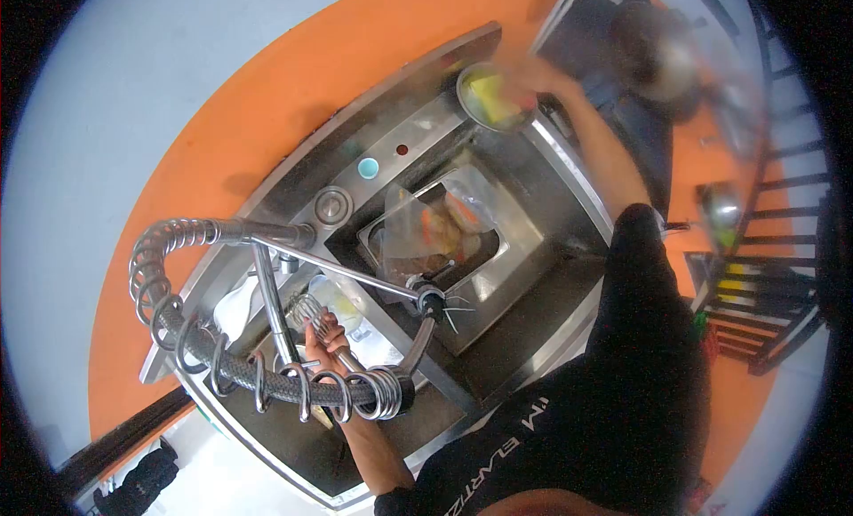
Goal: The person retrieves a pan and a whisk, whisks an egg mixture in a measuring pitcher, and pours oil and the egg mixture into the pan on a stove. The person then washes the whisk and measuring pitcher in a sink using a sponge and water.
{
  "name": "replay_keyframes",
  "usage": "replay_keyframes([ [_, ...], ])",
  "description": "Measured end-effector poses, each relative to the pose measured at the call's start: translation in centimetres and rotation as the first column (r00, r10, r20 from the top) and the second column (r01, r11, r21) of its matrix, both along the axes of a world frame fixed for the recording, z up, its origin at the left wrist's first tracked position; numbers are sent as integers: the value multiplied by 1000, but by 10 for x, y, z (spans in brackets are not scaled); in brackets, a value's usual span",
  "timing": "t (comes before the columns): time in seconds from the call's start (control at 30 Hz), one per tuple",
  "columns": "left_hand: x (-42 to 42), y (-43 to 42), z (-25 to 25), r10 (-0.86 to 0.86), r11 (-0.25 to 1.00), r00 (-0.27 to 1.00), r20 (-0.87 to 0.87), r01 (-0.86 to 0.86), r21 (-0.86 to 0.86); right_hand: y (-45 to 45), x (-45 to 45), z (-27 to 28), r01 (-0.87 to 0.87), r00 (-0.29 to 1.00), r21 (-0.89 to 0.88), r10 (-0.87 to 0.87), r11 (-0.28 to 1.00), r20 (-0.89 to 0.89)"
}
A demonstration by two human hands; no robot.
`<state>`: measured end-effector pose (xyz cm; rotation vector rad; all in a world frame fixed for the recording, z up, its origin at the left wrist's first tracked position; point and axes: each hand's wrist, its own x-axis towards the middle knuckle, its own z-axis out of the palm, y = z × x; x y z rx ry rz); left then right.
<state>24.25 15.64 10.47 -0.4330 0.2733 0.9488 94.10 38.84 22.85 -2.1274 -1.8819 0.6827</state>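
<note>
The person's left hand (327, 340) is wrapped round a whisk (310, 312) beside the sink basin (522, 240). The right hand (526, 79), blurred, its grip impossible to tell, is at a bowl (463, 100) by the basin's corner. Clear plastic (402, 224) lies within the basin; a spring hose (209, 349) arches beside it.

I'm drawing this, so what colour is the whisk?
The whisk in the left hand is shiny silver; the head view shows it best.
</note>
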Motion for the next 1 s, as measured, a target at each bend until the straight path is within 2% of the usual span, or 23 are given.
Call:
replay_keyframes([
  [0.03, 0, 0, 1, -1, 1000, 1000, -6, 1, 1, -1, -13, 18, -36, 999, -75, 34, 997, -20],
  [0.1, 2, -1, 3, 0, 1000, 1000, -16, 0, 1, -6, -46, 44, -142, 987, -147, 152, 979, 57],
  [0.2, 8, 1, 5, 0, 998, 994, -109, -7, -67, 0, -60, 31, -185, 978, -164, 198, 969, 67],
  [0.23, 9, 1, 2, -16, 1000, 995, -97, 14, -19, 2, -63, 27, -196, 975, -165, 210, 967, 71],
  [0.3, 8, 3, 2, -45, 995, 996, -83, 51, 80, 8, -68, 18, -191, 975, -138, 204, 972, 90],
  [0.33, 6, 2, 6, -52, 996, 999, -7, 52, 73, 11, -71, 13, -173, 977, -112, 184, 979, 106],
  [0.43, 5, 0, 11, 1, 999, 999, -36, 0, 34, 17, -69, -7, -183, 963, 20, 175, 983, 206],
  [0.53, -1, -2, 4, 63, 998, 993, -102, -63, 7, 3, -68, -6, 175, 984, 96, -176, 980, -2],
  [0.57, -2, -3, 4, 86, 996, 988, -126, -87, 2, 1, -59, -12, 219, 975, 136, -220, 966, -4],
  [0.6, -11, -3, -12, 62, 998, 973, -222, -58, 22, 0, -44, -29, 262, 964, 174, -265, 949, -8],
  [0.63, -9, -3, -10, 57, 998, 975, -215, -56, 11, -3, -37, -40, 307, 950, 210, -311, 928, -16],
  [0.73, 4, 5, 2, 54, 998, 985, -166, -56, -5, -3, -20, -64, 393, 894, 180, -420, 902, 156],
  [0.83, 8, 10, 3, -24, 999, 968, -250, 32, 26, 4, -5, -102, 161, 878, 114, -195, 980, 437],
  [0.93, 10, 11, 4, -34, 999, 968, -249, 33, -5, -4, -5, -104, 173, 911, 272, -259, 947, 321],
  [1.0, 8, 12, 5, -43, 999, 965, -257, 40, -17, -3, -9, -103, 209, 910, 299, -297, 931, 289],
])
